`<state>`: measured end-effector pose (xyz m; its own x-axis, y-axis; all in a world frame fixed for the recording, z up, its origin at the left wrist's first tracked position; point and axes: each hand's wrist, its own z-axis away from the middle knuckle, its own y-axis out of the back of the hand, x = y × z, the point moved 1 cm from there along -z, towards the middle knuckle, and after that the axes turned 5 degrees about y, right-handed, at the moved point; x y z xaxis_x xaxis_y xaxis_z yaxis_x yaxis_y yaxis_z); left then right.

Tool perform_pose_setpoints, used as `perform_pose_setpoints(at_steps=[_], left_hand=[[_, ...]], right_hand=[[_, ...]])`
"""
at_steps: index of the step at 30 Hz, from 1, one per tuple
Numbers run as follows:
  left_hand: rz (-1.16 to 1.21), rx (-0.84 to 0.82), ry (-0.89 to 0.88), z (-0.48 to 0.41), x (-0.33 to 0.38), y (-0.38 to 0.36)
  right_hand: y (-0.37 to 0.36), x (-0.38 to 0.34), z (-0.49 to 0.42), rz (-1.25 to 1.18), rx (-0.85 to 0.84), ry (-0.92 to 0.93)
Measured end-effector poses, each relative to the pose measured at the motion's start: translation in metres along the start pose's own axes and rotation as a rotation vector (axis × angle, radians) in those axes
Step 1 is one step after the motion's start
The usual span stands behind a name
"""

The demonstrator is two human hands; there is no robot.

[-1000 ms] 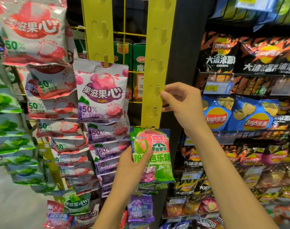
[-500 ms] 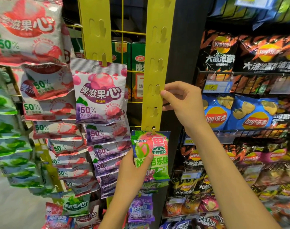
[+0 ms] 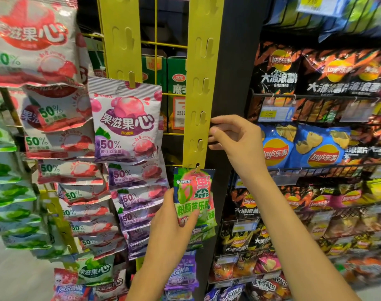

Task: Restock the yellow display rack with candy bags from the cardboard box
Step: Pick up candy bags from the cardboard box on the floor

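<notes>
The chip shelves [image 3: 328, 148] fill the right side, with dark and blue bags on wire racks. Left of them hang two yellow strips: the left strip [image 3: 120, 40] carries a column of purple candy bags [image 3: 125, 120], the right strip [image 3: 201, 83] a green candy bag [image 3: 193, 196] on its lowest visible hook. The left hand [image 3: 174, 222] has its grip clamped on that green bag's lower half. The right hand [image 3: 235, 140] pinches the right strip's edge above it.

A green candy bag [image 3: 193, 198], hung on the yellow strip [image 3: 201, 88], is pinched by the left hand [image 3: 174, 222]. At one o'clock, the strip's edge is held by the right hand [image 3: 235, 140].
</notes>
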<state>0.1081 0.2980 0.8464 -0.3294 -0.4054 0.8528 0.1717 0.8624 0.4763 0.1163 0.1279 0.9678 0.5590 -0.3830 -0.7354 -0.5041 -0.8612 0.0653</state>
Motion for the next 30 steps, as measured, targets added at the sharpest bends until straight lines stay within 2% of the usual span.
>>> perform_pose_setpoints(at_steps=[4,8,10,15,19,24,30], left_hand=[[-0.094,0.121,-0.088,0.014,0.007,0.008],[-0.218,0.308,-0.267,0.02,0.025,0.02],[-0.275,0.321,-0.355,0.019,0.04,0.018],[-0.508,0.138,-0.583,0.008,0.083,-0.03],[-0.695,-0.001,-0.645,0.006,0.112,-0.092],[-0.849,-0.196,-0.697,0.017,0.121,-0.166],[-0.943,-0.385,-0.703,0.029,0.126,-0.241]], right_hand=[[0.016,0.01,0.025,0.1,0.019,-0.005],[0.043,0.018,0.051,0.261,0.016,0.0],[0.06,0.02,0.062,0.392,-0.007,0.026],[0.117,0.026,0.084,0.837,-0.244,-0.009],[0.171,0.031,0.105,1.118,-0.367,-0.125],[0.23,0.037,0.142,1.247,-0.451,-0.232],[0.286,0.045,0.18,1.31,-0.453,-0.379]])
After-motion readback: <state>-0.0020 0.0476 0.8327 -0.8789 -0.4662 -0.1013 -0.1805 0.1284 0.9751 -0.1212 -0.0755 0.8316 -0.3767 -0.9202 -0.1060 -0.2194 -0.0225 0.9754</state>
